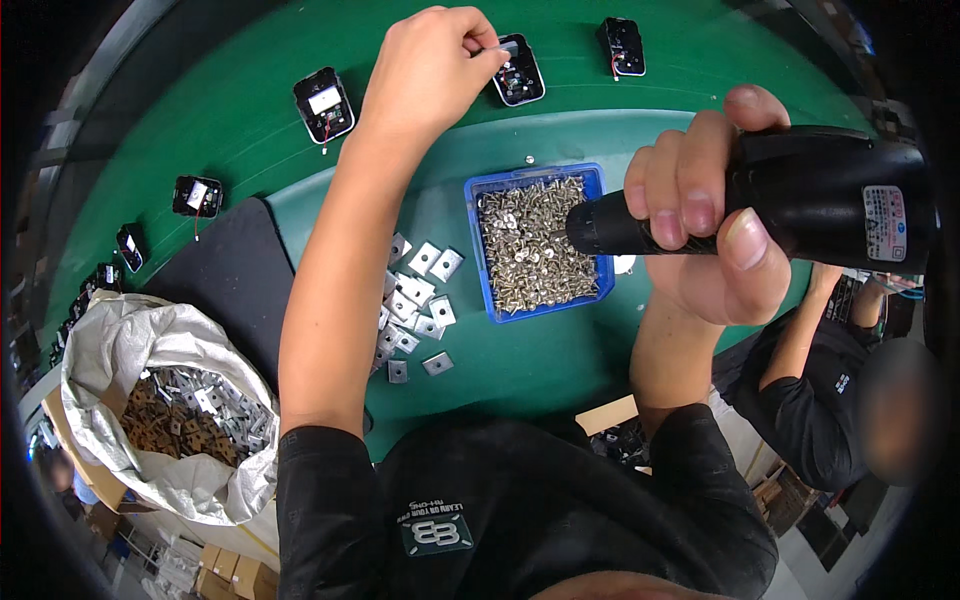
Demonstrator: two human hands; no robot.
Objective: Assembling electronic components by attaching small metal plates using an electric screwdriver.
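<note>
Black power screwdriver, pale label, clasped by right grip.
Nose over blue screw tray's right edge; left grip pinched at black housing, hold unclear.

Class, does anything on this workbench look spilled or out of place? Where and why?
One small metal piece, probably a screw, lies loose beyond the far edge of the blue tray, apart from the screws heaped inside.

Over there on the green surface, a black housing lies open side up, pale-rimmed, slightly askew, inner parts showing (its upper left edge is partly hidden from me). Nearer, a black power tool is held almost level, pale label on its thick end, narrow nose pointing left over the blue tray.
</note>
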